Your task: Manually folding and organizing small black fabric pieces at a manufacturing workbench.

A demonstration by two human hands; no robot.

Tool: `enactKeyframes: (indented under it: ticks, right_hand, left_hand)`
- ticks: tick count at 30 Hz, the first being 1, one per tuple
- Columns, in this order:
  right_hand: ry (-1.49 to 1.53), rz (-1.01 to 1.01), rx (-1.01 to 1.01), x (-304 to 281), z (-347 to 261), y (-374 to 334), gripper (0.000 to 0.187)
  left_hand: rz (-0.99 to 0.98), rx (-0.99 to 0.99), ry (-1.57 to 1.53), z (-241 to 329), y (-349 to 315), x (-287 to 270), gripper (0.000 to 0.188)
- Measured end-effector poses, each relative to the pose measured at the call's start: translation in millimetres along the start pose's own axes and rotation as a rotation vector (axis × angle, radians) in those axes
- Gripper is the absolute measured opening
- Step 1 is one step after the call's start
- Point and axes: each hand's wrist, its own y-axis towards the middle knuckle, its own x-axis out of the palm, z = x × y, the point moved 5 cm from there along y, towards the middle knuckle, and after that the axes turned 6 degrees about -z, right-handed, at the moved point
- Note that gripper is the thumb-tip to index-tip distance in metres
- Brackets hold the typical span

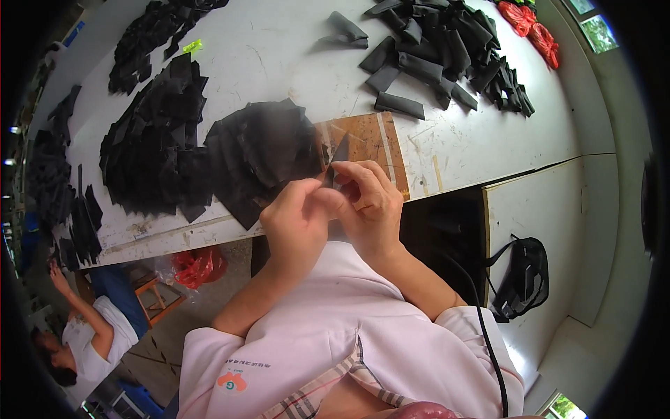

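Observation:
Both my hands meet in front of me at the table's near edge, working one small black fabric piece. My left hand has its fingers closed at the piece's lower end, its fingertips partly hidden. My right hand pinches the same piece from the other side, fingers curled. The piece's pointed end sticks up above my fingers. Behind it lies a brown wooden board. Just left of the board spreads a fanned pile of flat black fabric pieces.
More black fabric piles cover the white table's left side. Folded black pieces heap at the far right, near red plastic bags. A black bag rests on a lower surface at right. Another person sits at lower left.

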Motion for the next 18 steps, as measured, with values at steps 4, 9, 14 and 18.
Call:
enactKeyframes:
  ticks: [4, 9, 14, 18]
  right_hand:
    - [-0.026, 0.019, -0.001, -2.3, -7.3, -0.7, 0.029]
    - [-0.006, -0.041, -0.128, 3.0, 2.2, 1.3, 0.021]
    - [-0.325, -0.077, -0.198, 17.6, 6.4, 2.9, 0.018]
    - [-0.111, -0.047, 0.009, 15.6, 23.2, 7.9, 0.013]
  left_hand:
    - [0.037, 0.030, -0.050, -11.9, 3.5, -1.2, 0.010]
    - [0.051, -0.041, -0.058, -8.4, 4.5, -2.4, 0.012]
    - [0.140, -0.137, -0.186, -22.7, 4.9, -3.2, 0.010]
    - [-0.099, -0.612, -1.176, -49.7, 7.4, 5.8, 0.013]
